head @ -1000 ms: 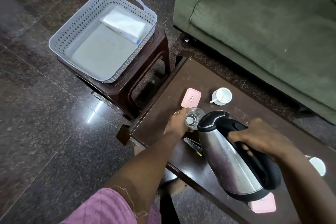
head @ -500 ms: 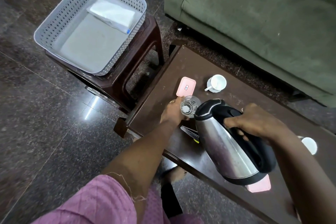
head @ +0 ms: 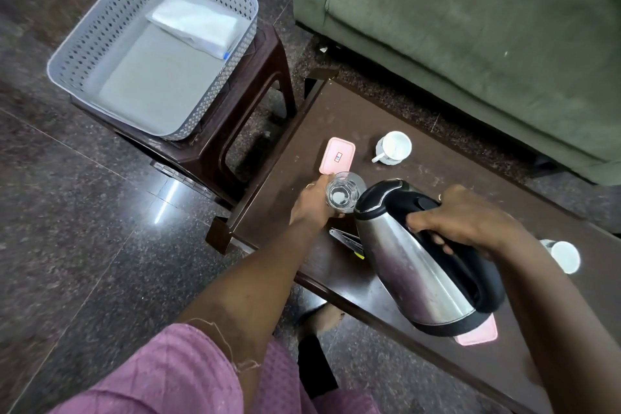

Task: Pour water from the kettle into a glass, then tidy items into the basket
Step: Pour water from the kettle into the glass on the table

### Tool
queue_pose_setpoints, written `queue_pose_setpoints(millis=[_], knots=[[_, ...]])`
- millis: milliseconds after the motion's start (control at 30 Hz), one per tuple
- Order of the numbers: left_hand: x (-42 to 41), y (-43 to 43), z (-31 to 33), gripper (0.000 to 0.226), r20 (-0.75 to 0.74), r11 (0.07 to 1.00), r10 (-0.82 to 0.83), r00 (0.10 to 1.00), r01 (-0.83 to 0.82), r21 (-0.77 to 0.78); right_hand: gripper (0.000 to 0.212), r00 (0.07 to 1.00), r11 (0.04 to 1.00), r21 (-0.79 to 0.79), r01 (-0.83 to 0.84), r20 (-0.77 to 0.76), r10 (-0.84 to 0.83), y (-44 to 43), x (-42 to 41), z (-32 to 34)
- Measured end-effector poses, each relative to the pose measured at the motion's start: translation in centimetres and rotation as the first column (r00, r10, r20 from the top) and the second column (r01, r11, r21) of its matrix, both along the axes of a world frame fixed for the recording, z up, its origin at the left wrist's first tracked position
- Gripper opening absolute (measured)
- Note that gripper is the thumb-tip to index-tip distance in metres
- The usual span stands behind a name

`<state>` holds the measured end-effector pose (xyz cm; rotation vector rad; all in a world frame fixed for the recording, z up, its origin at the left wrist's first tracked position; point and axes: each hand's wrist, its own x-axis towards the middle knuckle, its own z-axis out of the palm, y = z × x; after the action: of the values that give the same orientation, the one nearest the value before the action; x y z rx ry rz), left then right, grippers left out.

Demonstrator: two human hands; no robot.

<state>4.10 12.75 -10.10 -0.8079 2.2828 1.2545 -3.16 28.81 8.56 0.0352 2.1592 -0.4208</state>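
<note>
My right hand (head: 467, 215) grips the black handle of a steel kettle (head: 413, 262), which is tilted with its spout toward a clear glass (head: 343, 193). My left hand (head: 312, 203) holds that glass upright on the dark wooden table (head: 336, 118). A grey perforated basket (head: 77, 44) sits on a brown stool (head: 258, 84) to the left, with a white packet (head: 198, 22) inside it.
On the table lie a pink lidded box (head: 337, 156), a white cup (head: 394, 147), another white cup (head: 564, 255) at the right, a second pink box (head: 477, 336) under the kettle and a metal tool (head: 346, 239). A green sofa (head: 470, 27) stands behind.
The kettle's spout stays by the glass between frames, and both hands keep their holds. The camera view has shifted slightly.
</note>
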Motion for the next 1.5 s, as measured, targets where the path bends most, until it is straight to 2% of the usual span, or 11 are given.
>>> queue_pose_setpoints(millis=[467,1500], knots=[[-0.12,-0.17,-0.36,0.081,0.021,1.0,-0.002,1.0,0.002,0.004,0.028,1.0,1.0,0.013,-0.002,-0.009,0.002,-0.34,-0.19,-0.04],[-0.28,-0.51,-0.68,0.078,0.002,1.0,-0.029,1.0,0.029,-0.01,0.023,0.999,0.999,0.02,-0.036,0.041,0.036,-0.8,-0.76,-0.12]])
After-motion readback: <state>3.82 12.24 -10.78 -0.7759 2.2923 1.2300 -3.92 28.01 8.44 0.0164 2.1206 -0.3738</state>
